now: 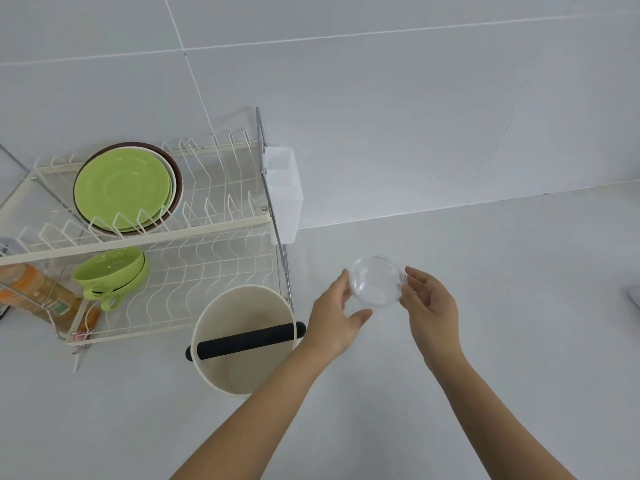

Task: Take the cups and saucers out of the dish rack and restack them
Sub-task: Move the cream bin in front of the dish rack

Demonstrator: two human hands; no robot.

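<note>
I hold a clear glass saucer between both hands: left hand fingers loosely curled at its nine o'clock rim, right hand at three o'clock. The dish rack with green saucers and cups lies toward nine o'clock, nearer my left.

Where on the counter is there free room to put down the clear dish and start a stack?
Bare counter lies right of the clear dish and right hand, and toward the wall behind it. The near counter left of the left hand's arm, below the cream bucket, is also bare. It is crowded between the bucket and the dish rack.
</note>
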